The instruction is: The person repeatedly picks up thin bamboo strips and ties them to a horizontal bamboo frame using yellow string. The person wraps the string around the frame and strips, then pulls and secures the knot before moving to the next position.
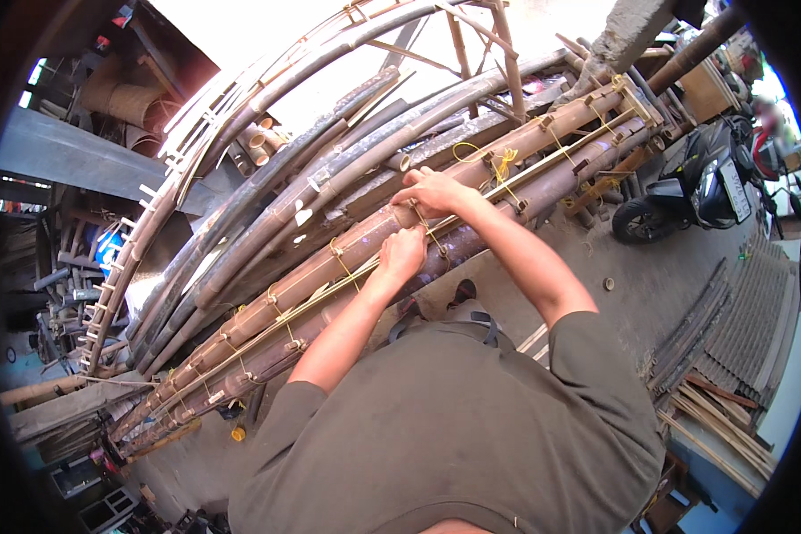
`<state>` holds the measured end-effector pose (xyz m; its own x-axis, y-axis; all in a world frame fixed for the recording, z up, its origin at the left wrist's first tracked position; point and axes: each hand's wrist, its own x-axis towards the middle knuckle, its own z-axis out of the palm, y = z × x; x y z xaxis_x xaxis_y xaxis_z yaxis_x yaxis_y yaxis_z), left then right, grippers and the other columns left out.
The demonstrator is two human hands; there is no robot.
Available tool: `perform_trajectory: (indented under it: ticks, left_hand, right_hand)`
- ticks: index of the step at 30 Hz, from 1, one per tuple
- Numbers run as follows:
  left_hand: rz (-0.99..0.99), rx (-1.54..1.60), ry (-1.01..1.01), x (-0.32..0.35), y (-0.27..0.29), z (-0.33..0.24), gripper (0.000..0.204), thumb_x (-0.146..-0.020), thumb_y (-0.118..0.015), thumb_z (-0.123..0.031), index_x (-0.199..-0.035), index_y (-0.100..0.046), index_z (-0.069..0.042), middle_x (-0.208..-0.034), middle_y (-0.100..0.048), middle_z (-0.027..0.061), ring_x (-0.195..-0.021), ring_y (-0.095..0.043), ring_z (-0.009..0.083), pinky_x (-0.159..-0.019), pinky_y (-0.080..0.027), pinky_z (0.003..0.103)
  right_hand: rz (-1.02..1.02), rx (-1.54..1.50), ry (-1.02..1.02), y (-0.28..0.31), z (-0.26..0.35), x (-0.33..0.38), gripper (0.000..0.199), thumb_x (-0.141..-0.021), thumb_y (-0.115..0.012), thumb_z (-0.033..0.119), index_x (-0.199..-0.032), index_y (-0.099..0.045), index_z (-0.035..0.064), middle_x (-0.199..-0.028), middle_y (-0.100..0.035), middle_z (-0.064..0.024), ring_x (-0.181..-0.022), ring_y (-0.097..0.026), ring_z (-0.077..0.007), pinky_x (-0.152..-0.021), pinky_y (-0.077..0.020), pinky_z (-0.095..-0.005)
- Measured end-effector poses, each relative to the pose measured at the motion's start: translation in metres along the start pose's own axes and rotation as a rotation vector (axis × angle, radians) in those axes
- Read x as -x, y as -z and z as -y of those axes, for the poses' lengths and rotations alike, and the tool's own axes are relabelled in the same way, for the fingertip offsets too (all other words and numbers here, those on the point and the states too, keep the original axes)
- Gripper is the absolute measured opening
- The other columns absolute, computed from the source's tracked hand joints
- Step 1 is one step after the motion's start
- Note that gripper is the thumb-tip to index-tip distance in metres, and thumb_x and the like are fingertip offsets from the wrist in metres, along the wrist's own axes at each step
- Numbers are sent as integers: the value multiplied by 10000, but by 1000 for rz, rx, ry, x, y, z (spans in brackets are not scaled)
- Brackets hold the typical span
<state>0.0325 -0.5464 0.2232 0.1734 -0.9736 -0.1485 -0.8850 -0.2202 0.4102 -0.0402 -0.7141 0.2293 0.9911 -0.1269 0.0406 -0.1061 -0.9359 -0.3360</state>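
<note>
Two long brown bamboo poles, an upper one and a lower one, run diagonally past my body. Thin pale strips lie between them, and yellow cord lashings bind them at intervals. My left hand is closed in a fist over the upper pole's near side, at a yellow cord. Just beyond it, my right hand rests on the same pole with fingers curled in a pinch; what its fingertips hold is hidden. A loose yellow cord bundle hangs from the pole farther right.
Beyond the poles lie several thick curved bamboo lengths and a ladder-like arched frame. A motorcycle stands at the right. Stacked slats lie at the lower right. A grey beam crosses the upper left.
</note>
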Motion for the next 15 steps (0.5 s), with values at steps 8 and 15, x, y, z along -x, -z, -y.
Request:
perform_trajectory:
  ticks: [8,15]
  left_hand:
    - [-52,2,-74,-1,-9,5,147,-851,-495,-78,-852,-611,12,-736,-659,255,-700,-681,419,-613,-555,510]
    - [-90,53,-131,-3,-22,21,87,-845,-555,-123,-826,-612,-60,-683,-639,218,-644,-649,410,-582,-522,507]
  right_hand:
    - [-162,-1247,-223,25,8,31,254,-1004,-458,220,-920,-607,32,-1025,-646,-117,-1130,-565,-223,-1029,-397,-391]
    - [-622,-1919,-794,59,90,-10,314,-948,-612,303,-716,-442,178,-554,-342,57,-485,-337,-86,-499,-364,-281]
